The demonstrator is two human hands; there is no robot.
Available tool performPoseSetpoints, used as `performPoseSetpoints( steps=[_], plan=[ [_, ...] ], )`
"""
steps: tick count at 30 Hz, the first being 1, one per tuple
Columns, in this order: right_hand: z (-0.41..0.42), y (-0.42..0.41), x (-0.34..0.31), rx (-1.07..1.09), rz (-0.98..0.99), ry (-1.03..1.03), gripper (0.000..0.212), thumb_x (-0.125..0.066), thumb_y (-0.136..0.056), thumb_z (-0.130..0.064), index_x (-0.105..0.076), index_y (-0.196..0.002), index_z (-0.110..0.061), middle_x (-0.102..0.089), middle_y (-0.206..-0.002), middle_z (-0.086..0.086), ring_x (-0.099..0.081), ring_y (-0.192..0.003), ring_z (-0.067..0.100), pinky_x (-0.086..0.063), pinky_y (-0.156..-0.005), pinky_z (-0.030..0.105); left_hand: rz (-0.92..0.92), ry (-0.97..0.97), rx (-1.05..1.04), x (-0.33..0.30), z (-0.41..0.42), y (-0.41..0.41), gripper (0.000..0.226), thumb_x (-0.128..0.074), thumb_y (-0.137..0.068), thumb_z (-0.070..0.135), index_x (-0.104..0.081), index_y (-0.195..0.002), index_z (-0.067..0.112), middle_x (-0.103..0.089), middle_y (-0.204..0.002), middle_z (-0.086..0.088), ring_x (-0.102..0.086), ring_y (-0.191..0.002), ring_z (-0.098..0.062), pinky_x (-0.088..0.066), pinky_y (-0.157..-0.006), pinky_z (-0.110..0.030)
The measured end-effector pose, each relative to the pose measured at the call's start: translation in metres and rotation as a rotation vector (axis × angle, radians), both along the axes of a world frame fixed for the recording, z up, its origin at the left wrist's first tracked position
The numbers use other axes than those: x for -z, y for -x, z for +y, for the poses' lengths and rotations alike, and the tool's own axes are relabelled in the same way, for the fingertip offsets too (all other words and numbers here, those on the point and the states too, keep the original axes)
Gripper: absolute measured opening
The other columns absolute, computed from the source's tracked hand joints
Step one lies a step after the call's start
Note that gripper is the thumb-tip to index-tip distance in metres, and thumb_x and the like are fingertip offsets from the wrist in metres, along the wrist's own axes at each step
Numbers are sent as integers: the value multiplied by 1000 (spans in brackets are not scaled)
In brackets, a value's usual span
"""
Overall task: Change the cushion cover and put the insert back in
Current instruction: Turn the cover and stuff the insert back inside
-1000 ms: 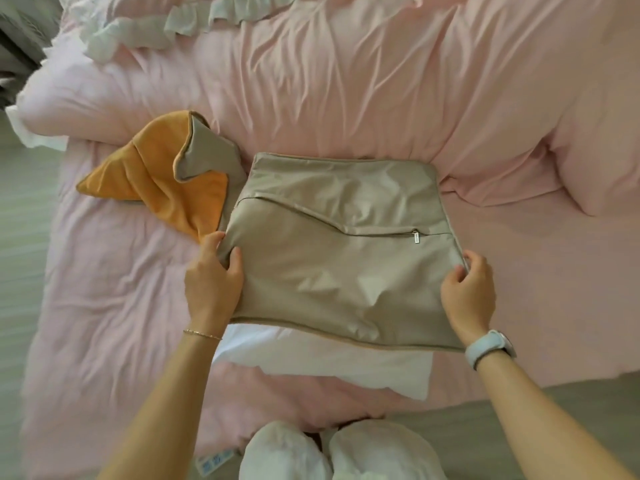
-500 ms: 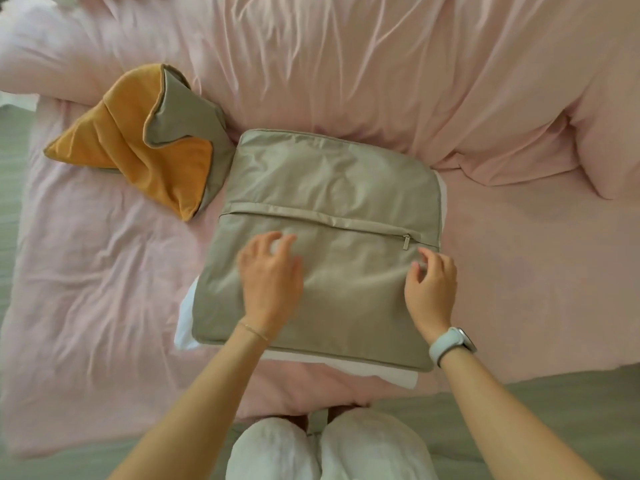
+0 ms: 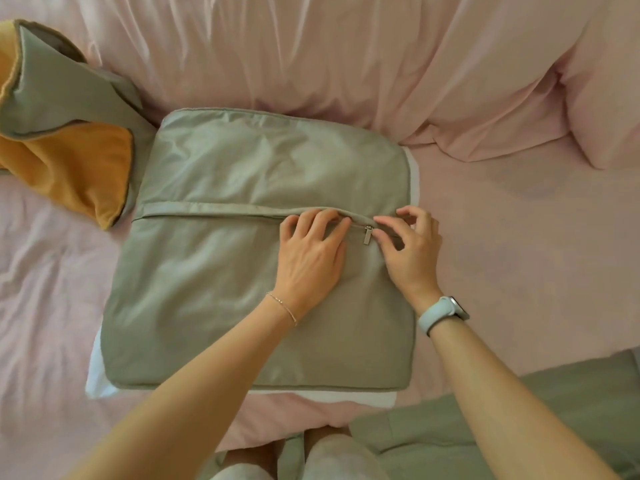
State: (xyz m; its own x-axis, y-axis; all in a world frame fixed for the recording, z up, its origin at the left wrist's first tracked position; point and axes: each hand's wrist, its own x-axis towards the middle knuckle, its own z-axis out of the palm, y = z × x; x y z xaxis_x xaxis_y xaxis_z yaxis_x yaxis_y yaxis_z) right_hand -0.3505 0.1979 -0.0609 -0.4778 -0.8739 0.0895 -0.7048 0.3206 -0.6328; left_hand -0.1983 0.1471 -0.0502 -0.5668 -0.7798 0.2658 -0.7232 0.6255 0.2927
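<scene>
A grey-beige cushion cover (image 3: 242, 271) lies flat on the pink bed, zipper side up. Its metal zipper pull (image 3: 367, 234) sits near the right end of the zipper line. My left hand (image 3: 313, 252) rests on the cover just left of the pull, fingertips on the zipper flap. My right hand (image 3: 410, 245) is just right of the pull, thumb and forefinger pinching the fabric at the zipper end. A white insert (image 3: 98, 379) lies under the cover and shows at its lower and right edges.
An orange and grey cover (image 3: 65, 168) lies crumpled at the upper left. A bunched pink duvet (image 3: 381, 64) fills the back, with a pink pillow (image 3: 609, 98) at the right. The bed edge and my knees are at the bottom.
Both hands left the cover's side edges, it was laid flat over the white insert, and the hands moved in to the zipper pull at the right.
</scene>
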Motion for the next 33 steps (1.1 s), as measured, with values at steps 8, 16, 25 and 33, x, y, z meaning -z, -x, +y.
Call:
performPoseSetpoints(
  steps=[8,16,25,33],
  plan=[
    [-20,9,1,48,-385,-144,10,-64,-86,-10,-71,-85,-4,-54,-97,10,-48,-104,30,-37,-88,26,-27,-160,-108,-8,-12,23,42,-52,-72,56,-66,-94,23,-61,-104,-2,-48,-103,-27,-28,-88,-39],
    [-16,20,-21,64,-973,-201,17,-63,-86,-8,-65,-71,-15,-56,-91,0,-56,-74,-2,-43,-74,11,221,-151,-131,-3,3,37,31,-63,-74,49,-68,-85,21,-61,-99,-5,-50,-106,-29,-35,-94,-61],
    [-12,21,-24,91,-1093,-184,16,-57,-89,-5,-67,-78,-12,-59,-93,0,-58,-87,12,-46,-82,22,220,53,-182,2,5,43,14,-64,-82,38,-71,-78,27,-62,-81,5,-50,-98,-19,-31,-97,-60],
    [-5,19,-25,184,-1099,-130,8,-65,-84,-12,-70,-79,-15,-65,-100,9,-61,-94,15,-48,-92,29,168,-31,-294,9,6,41,19,-58,-81,37,-68,-72,24,-62,-76,7,-45,-95,-17,-23,-99,-50]
  ],
)
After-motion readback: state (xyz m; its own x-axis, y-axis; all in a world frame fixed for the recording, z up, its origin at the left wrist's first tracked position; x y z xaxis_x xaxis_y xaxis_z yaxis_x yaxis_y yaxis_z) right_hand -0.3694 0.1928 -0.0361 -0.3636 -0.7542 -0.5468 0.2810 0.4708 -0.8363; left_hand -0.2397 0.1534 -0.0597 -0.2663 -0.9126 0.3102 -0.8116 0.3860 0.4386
